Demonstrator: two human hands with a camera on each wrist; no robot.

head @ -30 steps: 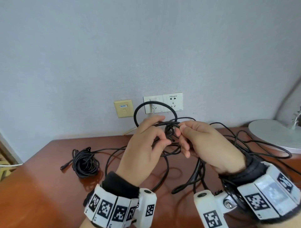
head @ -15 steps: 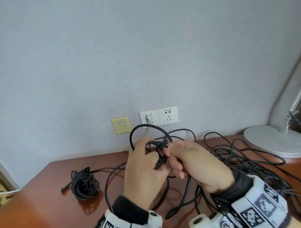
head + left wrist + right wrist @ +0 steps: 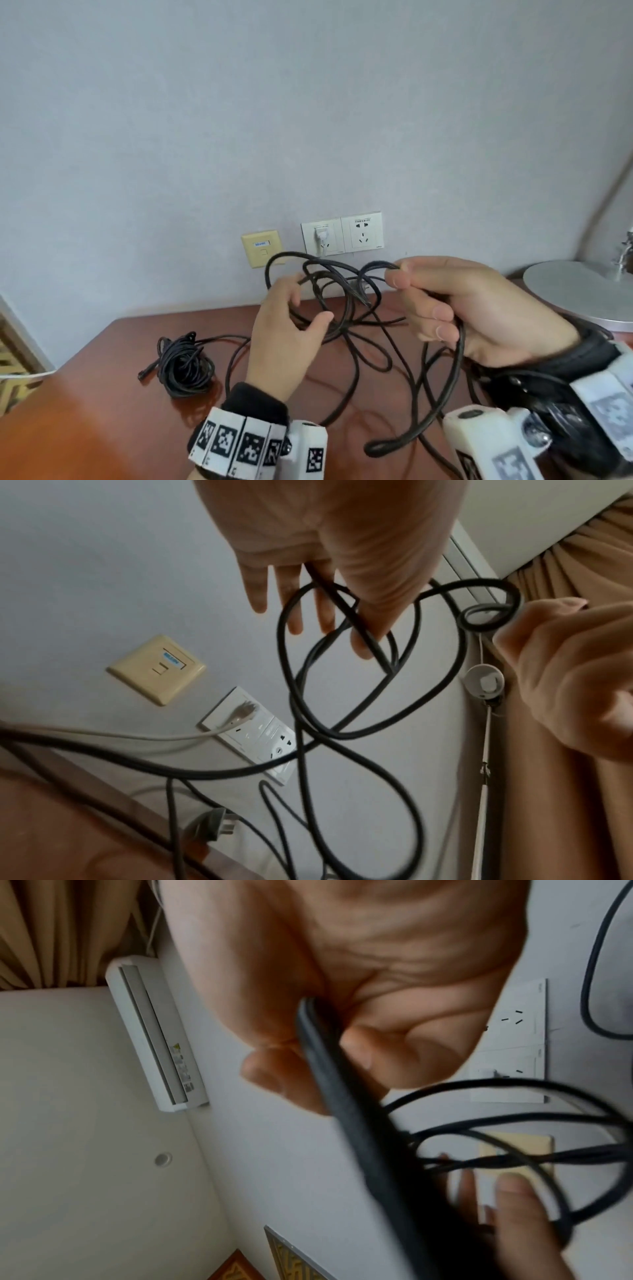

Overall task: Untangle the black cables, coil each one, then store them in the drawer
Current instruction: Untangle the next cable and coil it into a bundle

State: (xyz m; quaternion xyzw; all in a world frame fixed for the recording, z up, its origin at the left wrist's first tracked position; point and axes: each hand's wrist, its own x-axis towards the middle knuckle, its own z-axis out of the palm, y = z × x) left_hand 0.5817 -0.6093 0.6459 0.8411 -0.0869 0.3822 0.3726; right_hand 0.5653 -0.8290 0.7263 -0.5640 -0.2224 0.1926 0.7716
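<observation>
Hands have drawn apart since half a second ago, when I had them bunched together over the knot. My right hand point(image 3: 479, 308) now clamps a folded bend of the black cable point(image 3: 346, 318) between thumb and curled fingers, pulled right of the wall sockets point(image 3: 342, 234). My left hand point(image 3: 284, 339) has opened, fingers spread and threaded through loose loops below those sockets. Left of them, a coiled bundle point(image 3: 183, 365) stays on the desk point(image 3: 102, 411), just as before.
</observation>
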